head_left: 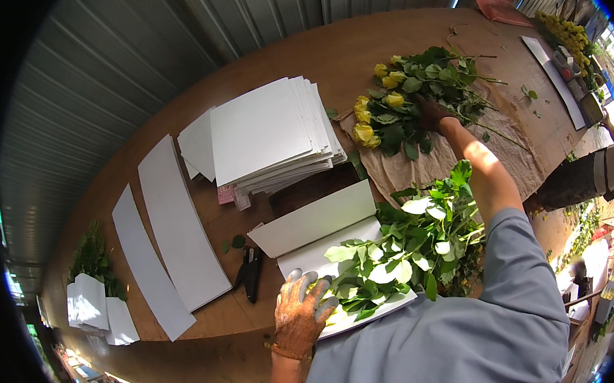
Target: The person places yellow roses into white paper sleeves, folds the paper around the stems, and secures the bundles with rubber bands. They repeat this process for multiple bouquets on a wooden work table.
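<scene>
My left hand (300,314), in an orange-brown glove with grey fingertips, rests at the left end of a folded white card (319,215). Its fingers are apart, touching the heads and leaves of a leafy bunch of stems (390,257) that lies in the card. A little yellow shows beside the fingertips. My right arm stretches far across the table to a pile of yellow roses (394,100). There my right hand (433,113) is in among the leaves and stems, and its fingers are hidden in shadow and foliage.
A tall stack of white cards (267,134) stands behind the folded card. Long white strips (181,221) lie left of it, near a black stapler-like tool (251,273). Brown cloth (509,134) lies under the roses. Another person (576,176) stands at the right; wrapped greenery (95,299) lies far left.
</scene>
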Demonstrator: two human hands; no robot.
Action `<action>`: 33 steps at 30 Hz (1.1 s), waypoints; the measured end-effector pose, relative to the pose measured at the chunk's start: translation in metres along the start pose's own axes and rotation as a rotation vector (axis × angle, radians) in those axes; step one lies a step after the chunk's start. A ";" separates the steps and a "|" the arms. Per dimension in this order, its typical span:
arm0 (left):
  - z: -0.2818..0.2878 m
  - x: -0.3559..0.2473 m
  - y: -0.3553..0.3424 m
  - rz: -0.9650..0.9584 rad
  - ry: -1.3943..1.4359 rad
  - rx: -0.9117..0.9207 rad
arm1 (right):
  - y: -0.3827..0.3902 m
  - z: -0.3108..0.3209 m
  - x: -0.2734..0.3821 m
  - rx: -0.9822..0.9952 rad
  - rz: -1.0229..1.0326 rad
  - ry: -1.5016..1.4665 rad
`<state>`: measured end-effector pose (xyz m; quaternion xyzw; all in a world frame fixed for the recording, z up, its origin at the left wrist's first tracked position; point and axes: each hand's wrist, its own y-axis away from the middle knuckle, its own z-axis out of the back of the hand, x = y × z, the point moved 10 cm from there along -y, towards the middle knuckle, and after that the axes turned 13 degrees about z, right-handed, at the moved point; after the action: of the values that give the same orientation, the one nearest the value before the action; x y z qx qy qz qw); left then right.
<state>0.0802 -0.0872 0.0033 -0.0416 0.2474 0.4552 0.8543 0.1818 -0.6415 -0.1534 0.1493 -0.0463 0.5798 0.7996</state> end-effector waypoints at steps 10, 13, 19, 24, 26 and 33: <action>-0.010 0.011 0.006 -0.007 0.012 -0.061 | 0.115 0.213 0.139 -0.669 0.496 0.293; -0.001 0.013 0.012 0.017 0.091 -0.083 | 0.191 0.230 0.281 -0.505 0.747 0.125; -0.003 0.019 0.011 0.035 0.004 -0.085 | 0.242 0.025 0.409 0.161 1.092 0.147; -0.005 0.021 0.010 0.077 0.005 -0.020 | 0.247 -0.011 0.401 0.137 1.075 0.198; -0.010 0.014 0.005 0.017 -0.059 -0.008 | 0.246 -0.006 0.402 0.087 1.058 0.245; -0.006 0.011 0.008 -0.034 -0.040 0.032 | 0.187 0.098 0.384 0.439 1.037 -0.496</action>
<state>0.0767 -0.0763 -0.0063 -0.0229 0.2368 0.4373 0.8673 0.1394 -0.2661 0.0695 0.3989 -0.1774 0.8371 0.3296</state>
